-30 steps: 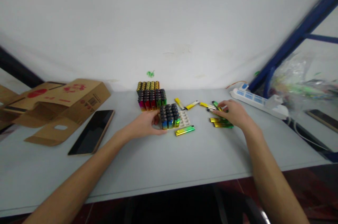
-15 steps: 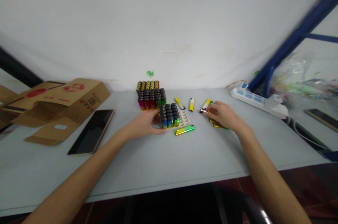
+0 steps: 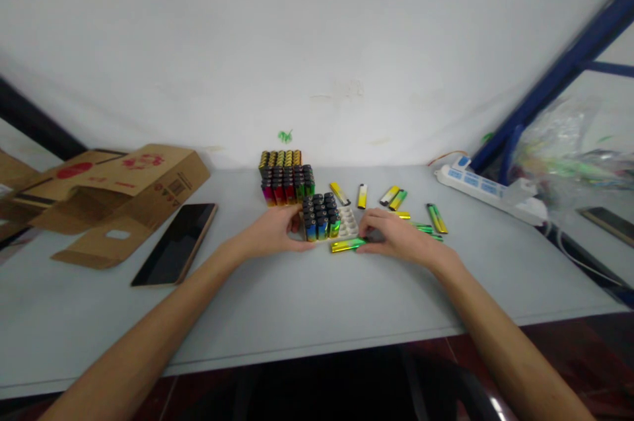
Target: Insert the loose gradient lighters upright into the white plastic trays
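A white tray point(image 3: 349, 225) holds several upright lighters point(image 3: 319, 216) with black tops in its left part; the slots on its right show bare. My left hand point(image 3: 275, 230) is closed on the tray's left edge, thumb at the front. Beyond the tray's right side, my right hand point(image 3: 386, 233) has its fingers closed at the end of a yellow-green lighter point(image 3: 345, 246) lying in front of the tray. Several loose yellow and green lighters point(image 3: 436, 219) lie behind and to the right of that hand.
Behind the tray stand more packed lighters point(image 3: 287, 184). To the left are a dark phone point(image 3: 174, 244) and an opened cardboard box point(image 3: 163, 176). A white power strip point(image 3: 490, 195) lies at the right, near a blue frame point(image 3: 528, 100) and clear plastic bags point(image 3: 559, 143).
My right hand has moved left from the loose lighters to the one in front of the tray, uncovering several lighters. My left hand keeps its place at the tray.
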Motion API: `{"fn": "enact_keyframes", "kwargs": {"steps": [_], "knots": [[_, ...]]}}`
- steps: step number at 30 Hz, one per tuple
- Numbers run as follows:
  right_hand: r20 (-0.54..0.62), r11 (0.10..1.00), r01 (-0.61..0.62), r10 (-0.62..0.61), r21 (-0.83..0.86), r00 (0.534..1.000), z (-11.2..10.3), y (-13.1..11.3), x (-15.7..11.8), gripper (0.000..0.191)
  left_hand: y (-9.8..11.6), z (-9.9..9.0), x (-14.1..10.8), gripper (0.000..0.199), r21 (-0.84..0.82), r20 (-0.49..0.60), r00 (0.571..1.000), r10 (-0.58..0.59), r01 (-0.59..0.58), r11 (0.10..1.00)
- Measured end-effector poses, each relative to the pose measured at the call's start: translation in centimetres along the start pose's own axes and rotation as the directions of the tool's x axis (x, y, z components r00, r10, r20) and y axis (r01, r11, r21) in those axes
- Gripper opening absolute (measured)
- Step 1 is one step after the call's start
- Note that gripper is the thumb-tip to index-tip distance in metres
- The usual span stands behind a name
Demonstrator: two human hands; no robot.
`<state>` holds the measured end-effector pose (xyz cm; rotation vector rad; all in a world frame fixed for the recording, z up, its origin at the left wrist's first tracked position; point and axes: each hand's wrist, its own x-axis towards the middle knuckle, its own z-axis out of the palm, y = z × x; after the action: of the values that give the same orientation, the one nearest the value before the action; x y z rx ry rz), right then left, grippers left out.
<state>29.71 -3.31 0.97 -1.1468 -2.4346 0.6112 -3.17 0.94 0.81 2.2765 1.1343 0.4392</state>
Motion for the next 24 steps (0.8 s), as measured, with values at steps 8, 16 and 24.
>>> {"fn": "enact_keyframes", "kwargs": {"steps": [8,16,24], "knots": [[-0.126,0.954,-0.106,0.146,0.28,0.981,-1.6,-0.2,-0.5,0.029,-0.2,0.1,0.1,0.049,-0.01,-0.009,0.999,0.032,-0.033,0.999],[-0.177,0.74,-0.089,0.273,0.667,0.946,-0.8,-0.7,0.2,0.047,-0.4,0.3,0.1,0.049,-0.02,-0.003,1.0,0.027,-0.027,0.999],[-0.28,0.941,-0.013,0.114,0.339,0.953,1.1,-0.6,0.6,0.03,-0.1,0.1,0.1,0.05,-0.008,0.0,1.0,0.006,-0.006,1.0]]}}
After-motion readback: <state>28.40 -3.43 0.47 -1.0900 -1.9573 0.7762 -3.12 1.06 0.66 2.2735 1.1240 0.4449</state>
